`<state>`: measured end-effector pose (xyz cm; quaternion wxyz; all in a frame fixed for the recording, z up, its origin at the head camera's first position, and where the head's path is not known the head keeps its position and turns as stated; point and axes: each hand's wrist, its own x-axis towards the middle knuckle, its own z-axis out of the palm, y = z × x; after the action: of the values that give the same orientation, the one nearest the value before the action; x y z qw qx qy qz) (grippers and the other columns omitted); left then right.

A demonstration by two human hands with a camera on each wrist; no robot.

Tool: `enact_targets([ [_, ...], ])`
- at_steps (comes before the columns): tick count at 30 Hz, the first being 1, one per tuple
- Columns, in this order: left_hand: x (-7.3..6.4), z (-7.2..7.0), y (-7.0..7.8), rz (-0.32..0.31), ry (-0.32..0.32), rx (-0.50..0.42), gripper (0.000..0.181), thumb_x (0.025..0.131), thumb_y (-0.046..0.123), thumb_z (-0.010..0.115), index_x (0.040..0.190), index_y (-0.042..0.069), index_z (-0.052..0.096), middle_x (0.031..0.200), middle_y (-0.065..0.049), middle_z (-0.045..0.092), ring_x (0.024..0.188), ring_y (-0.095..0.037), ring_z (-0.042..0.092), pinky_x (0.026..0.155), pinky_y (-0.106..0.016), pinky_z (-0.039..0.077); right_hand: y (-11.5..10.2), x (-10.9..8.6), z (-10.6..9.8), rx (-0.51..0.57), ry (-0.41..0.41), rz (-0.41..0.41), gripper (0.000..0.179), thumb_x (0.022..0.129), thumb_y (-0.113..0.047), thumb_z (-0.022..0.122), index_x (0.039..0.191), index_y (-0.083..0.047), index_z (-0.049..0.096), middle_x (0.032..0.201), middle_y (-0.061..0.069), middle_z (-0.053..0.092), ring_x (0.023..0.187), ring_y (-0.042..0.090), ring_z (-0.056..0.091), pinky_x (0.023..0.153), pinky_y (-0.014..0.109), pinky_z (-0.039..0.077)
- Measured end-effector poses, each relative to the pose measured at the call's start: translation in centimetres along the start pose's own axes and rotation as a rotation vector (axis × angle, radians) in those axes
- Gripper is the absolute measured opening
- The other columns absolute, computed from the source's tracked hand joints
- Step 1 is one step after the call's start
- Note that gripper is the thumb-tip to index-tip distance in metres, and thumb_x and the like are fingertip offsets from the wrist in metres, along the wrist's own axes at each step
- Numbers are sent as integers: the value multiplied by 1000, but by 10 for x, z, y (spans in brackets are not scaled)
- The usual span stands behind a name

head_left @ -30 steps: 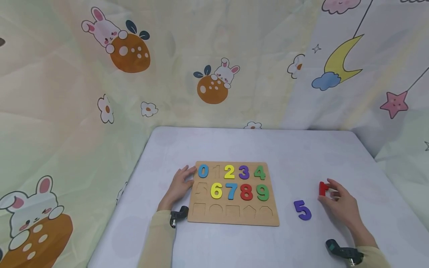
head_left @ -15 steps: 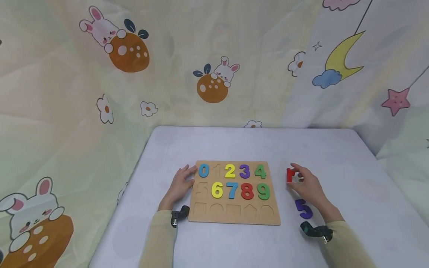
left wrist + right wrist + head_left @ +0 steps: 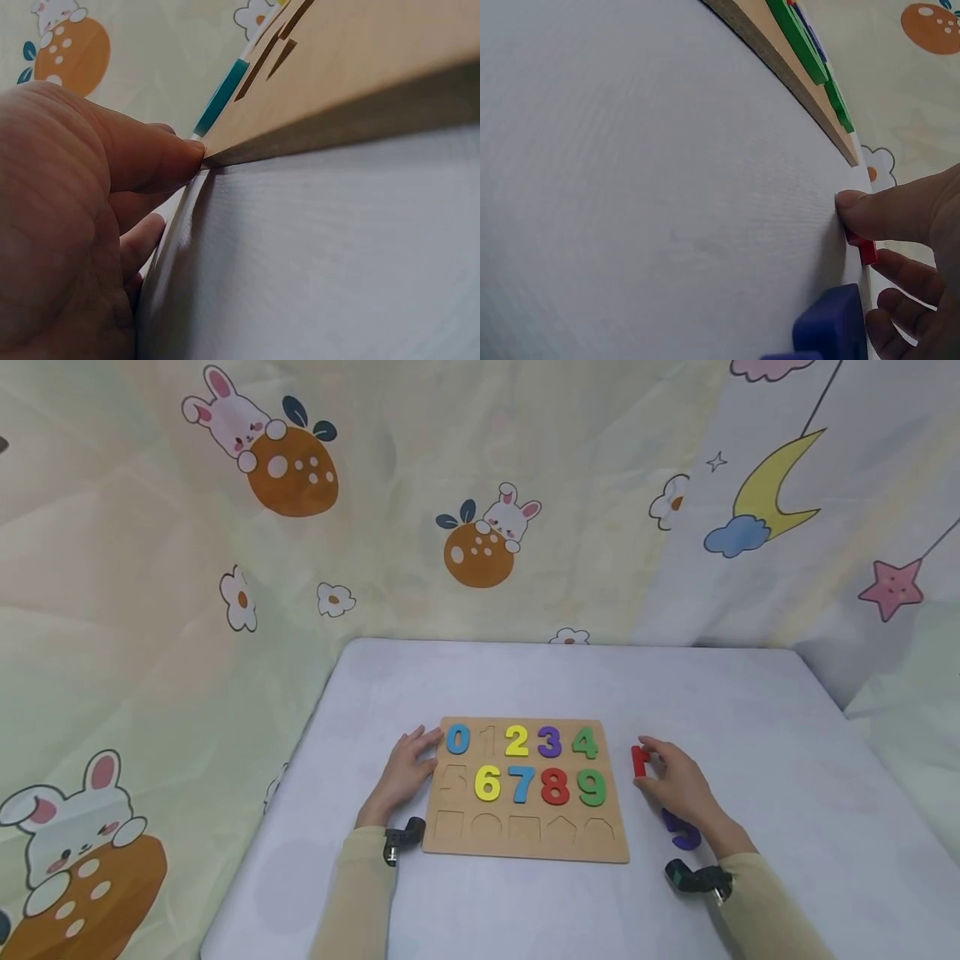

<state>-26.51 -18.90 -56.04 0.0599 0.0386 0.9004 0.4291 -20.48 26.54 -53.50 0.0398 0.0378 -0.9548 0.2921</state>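
Note:
In the head view, my left hand (image 3: pixel 406 775) touches the left edge of the wooden number board (image 3: pixel 525 847) with its thumb and fingertips. The left wrist view shows the thumb against the board's edge (image 3: pixel 337 116). My right hand (image 3: pixel 678 783) pinches a red number 1 (image 3: pixel 639 761) between thumb and fingers, at table height just right of the board. Part of the red piece (image 3: pixel 867 251) shows past the thumb in the right wrist view. A purple number 5 (image 3: pixel 684 833) lies under the right wrist, partly hidden by it.
Colored numbers such as the blue 0 (image 3: pixel 457 739) and green 9 (image 3: pixel 592 787) sit in the board. The slots for 1 (image 3: pixel 488 741) and 5 (image 3: pixel 453 777) are bare, as is the bottom row of shape outlines. A printed cloth (image 3: pixel 390 527) hangs behind the table.
My right hand has carried the red 1 leftward from the right side of the table toward the board, then slightly lower. The left hand has stayed at the board's edge.

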Motion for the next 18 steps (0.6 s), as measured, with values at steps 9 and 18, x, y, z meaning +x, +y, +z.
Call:
enact_targets([
  [9, -1, 2, -2, 11, 17, 2, 50, 92, 12, 61, 140, 24, 55, 154, -1, 41, 149, -33, 12, 119, -60, 8, -1, 9, -3, 7, -88, -23, 77, 76, 0, 77, 145, -3, 43, 134, 23, 55, 114, 42, 55, 96, 59, 47],
  [18, -1, 0, -1, 18, 5, 5, 49, 93, 13, 60, 141, 24, 54, 154, 1, 39, 150, -30, 11, 120, -58, 7, -4, 9, -6, 3, -46, -58, 72, 78, -1, 77, 142, -3, 45, 132, 24, 52, 105, 39, 59, 88, 54, 53],
])
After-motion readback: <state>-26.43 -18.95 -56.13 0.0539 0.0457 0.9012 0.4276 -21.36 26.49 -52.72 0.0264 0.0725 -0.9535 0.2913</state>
